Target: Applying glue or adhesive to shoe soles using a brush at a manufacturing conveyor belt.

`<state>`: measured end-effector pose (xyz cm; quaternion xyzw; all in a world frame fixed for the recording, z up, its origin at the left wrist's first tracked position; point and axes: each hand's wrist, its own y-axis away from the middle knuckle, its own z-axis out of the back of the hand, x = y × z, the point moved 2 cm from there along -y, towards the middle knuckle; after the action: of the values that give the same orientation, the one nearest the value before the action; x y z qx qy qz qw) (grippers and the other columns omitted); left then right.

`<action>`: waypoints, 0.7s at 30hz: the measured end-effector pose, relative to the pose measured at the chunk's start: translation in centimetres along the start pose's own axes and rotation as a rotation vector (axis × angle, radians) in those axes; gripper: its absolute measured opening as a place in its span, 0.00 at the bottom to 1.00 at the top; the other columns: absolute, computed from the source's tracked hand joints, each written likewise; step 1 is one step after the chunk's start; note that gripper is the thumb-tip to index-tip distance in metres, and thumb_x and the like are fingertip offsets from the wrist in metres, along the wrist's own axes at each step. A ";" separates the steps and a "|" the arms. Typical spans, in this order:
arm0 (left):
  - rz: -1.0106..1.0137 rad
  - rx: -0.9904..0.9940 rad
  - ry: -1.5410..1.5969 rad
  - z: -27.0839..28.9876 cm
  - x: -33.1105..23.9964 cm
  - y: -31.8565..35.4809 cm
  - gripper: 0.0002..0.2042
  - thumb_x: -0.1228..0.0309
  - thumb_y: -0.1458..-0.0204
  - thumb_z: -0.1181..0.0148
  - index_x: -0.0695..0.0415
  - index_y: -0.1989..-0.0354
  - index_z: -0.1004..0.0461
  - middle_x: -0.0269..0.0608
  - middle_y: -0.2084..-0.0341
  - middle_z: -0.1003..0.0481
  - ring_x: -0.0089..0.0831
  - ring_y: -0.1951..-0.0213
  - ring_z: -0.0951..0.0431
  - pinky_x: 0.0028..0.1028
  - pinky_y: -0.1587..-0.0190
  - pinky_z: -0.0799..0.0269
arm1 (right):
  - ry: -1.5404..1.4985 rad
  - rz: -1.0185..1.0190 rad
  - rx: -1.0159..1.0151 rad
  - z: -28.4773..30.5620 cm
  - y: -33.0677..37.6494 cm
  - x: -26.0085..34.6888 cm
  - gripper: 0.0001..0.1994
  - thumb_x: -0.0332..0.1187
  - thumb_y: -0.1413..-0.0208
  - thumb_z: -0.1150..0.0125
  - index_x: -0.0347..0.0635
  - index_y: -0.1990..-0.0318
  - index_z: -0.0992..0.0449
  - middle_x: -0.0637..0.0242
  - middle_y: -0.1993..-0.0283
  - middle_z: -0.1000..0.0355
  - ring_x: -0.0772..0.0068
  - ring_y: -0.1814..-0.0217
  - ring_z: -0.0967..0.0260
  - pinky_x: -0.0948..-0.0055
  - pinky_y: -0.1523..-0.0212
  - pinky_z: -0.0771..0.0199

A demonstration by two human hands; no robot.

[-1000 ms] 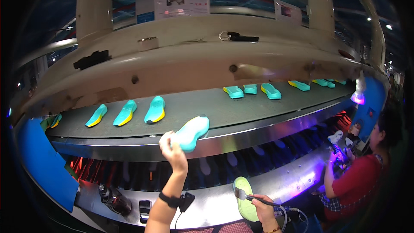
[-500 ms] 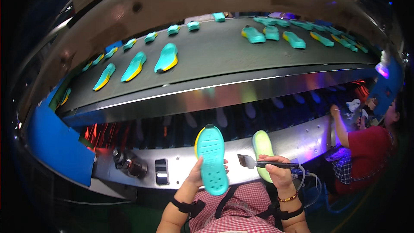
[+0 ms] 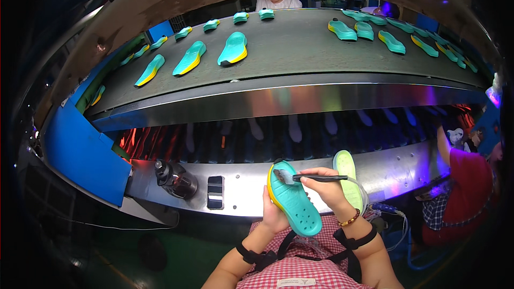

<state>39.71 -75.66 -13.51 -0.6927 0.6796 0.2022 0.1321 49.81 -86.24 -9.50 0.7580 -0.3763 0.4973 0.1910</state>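
Note:
A teal shoe sole [image 3: 300, 206] with a yellow side, a black tip and several small holes lies tilted in my left hand [image 3: 274, 213], whose fingers wrap its edge. My right hand [image 3: 324, 186] grips a brush [image 3: 322, 177] by its black handle. The brush's bristles press on the sole's upper part, near the black tip; a clear tube trails from the handle's rear. Just beyond my right hand, a pale green insole-shaped piece [image 3: 347, 166] rests on the metal ledge [image 3: 249, 184], partly covered by that hand and the tube.
A dark bottle [image 3: 175, 181] stands left on the ledge, beside a rectangular slot [image 3: 215, 192]. Behind runs a lower belt [image 3: 235, 142] with dim sole shapes. Above it, an upper conveyor [image 3: 284, 48] carries several teal soles. At right sits a co-worker in red [image 3: 471, 198]; another person [image 3: 279, 2] is at the far side.
My right hand has brought the brush leftward onto the sole, which was apart from it before. The sole has turned, its top leaning left. The whole view has shifted a little.

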 end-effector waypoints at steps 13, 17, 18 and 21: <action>-0.154 -0.108 -0.187 -0.4 -3.9 0.5 0.40 0.35 0.52 0.83 0.56 0.49 0.37 0.49 0.62 0.28 0.42 0.59 0.27 0.40 0.53 0.31 | 0.716 0.419 0.697 -0.7 4.7 5.4 0.10 0.28 0.60 0.38 0.40 0.66 0.24 0.60 0.67 0.26 0.61 0.68 0.28 0.68 0.60 0.31; 0.003 0.104 -0.009 -2.5 -1.7 1.0 0.39 0.36 0.50 0.81 0.56 0.45 0.40 0.48 0.56 0.30 0.42 0.55 0.28 0.40 0.52 0.32 | 0.330 0.180 0.241 -1.1 3.1 6.5 0.10 0.23 0.58 0.39 0.38 0.64 0.24 0.59 0.66 0.26 0.64 0.64 0.28 0.71 0.61 0.30; 0.049 0.146 0.013 -3.0 -1.2 0.9 0.38 0.37 0.50 0.80 0.56 0.44 0.42 0.47 0.53 0.32 0.42 0.54 0.29 0.40 0.51 0.32 | 0.486 0.442 0.244 -1.0 2.0 6.0 0.10 0.23 0.59 0.38 0.38 0.65 0.24 0.59 0.66 0.26 0.64 0.64 0.27 0.71 0.61 0.29; -0.006 0.114 0.116 -3.4 -1.6 0.2 0.38 0.38 0.49 0.79 0.56 0.44 0.41 0.45 0.51 0.33 0.42 0.53 0.30 0.39 0.51 0.33 | 0.502 0.393 0.431 -2.4 3.4 6.0 0.08 0.24 0.59 0.38 0.38 0.67 0.23 0.60 0.66 0.26 0.65 0.63 0.28 0.71 0.60 0.30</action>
<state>39.86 -75.79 -9.70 -0.6966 0.6944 0.1226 0.1322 47.07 -89.10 -3.38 0.5489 -0.3430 0.7621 0.0144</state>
